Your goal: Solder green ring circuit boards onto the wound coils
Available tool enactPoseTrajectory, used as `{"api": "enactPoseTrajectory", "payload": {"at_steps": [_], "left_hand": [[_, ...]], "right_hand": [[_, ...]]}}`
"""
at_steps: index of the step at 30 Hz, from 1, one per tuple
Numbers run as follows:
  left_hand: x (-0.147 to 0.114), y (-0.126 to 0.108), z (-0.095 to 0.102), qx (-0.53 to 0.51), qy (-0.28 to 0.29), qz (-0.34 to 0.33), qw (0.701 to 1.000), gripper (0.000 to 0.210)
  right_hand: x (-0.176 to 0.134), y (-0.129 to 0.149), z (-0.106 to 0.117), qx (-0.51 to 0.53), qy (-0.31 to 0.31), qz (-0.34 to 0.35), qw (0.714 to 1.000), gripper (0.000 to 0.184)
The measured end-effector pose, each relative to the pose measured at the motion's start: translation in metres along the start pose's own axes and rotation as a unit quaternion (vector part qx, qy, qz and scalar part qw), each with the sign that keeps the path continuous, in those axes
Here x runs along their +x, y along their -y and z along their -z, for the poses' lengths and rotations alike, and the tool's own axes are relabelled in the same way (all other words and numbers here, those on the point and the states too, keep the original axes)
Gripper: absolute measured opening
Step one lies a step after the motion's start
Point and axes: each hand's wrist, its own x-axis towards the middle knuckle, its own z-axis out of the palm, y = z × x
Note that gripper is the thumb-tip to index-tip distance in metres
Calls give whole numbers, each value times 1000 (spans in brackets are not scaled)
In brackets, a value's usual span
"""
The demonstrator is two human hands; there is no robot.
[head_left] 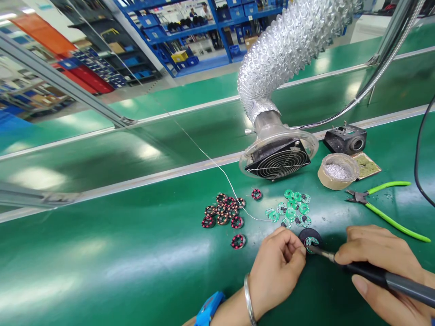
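Note:
My right hand (384, 267) is wrapped round a soldering iron (367, 273). The iron's tip touches a small green ring-shaped circuit board (311, 243), which lies on a round black piece (310, 233). My left hand (280, 267) is closed in a pinch at the left edge of that board; whatever is between the fingertips is too small to make out. Just beyond the hands lies a group of similar green boards (290, 213). A thin silvery wire (220, 168) comes down from above and ends among them. Left of these sit several small copper-wound coil rings (221, 210).
A fume extractor (280, 158) with a silver flexible duct (282, 59) hangs over the bench. To the right are green-handled cutters (380, 203), a round tub (336, 172) with silvery bits, a sponge tray (367, 165) and a black iron holder (346, 138). A black cable (419, 158) hangs at right.

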Motion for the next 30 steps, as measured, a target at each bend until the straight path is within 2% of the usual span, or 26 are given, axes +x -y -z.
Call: {"api": "enactPoseTrajectory", "payload": {"at_steps": [4, 8, 12, 15, 16, 18, 20, 22, 24, 27, 30], "left_hand": [[-1, 0, 0, 2, -1, -5, 1000, 12], [-1, 0, 0, 4, -1, -9, 1000, 12], [0, 1, 1, 2, 1, -14, 1000, 12], [1, 3, 0, 5, 6, -14, 1000, 11], [1, 3, 0, 7, 6, -13, 1000, 11], [0, 3, 0, 8, 4, -12, 1000, 12], [0, 3, 0, 7, 2, -11, 1000, 12], [0, 3, 0, 6, 3, -13, 1000, 12], [0, 3, 0, 2, 3, -17, 1000, 12], [0, 3, -1, -11, 1, -23, 1000, 12], [-1, 3, -1, -35, 0, -25, 999, 12]], "right_hand": [[1, 0, -2, -4, -29, -13, 999, 15], [2, -2, 0, -7, -3, 4, 1000, 17], [2, 2, 8, -20, -11, 14, 1000, 20], [3, 2, 19, -67, -12, 14, 998, 20], [3, -1, 23, -97, -21, 23, 995, 21], [3, -13, 32, -182, -79, 41, 979, 23], [4, -29, 39, -289, -180, 31, 940, 22], [4, -42, 41, -376, -127, -25, 917, 26], [5, -47, 37, -393, -89, -34, 914, 27], [6, -40, 22, -307, -51, 16, 950, 19], [7, -29, 4, -222, 46, 54, 973, 19]]}}
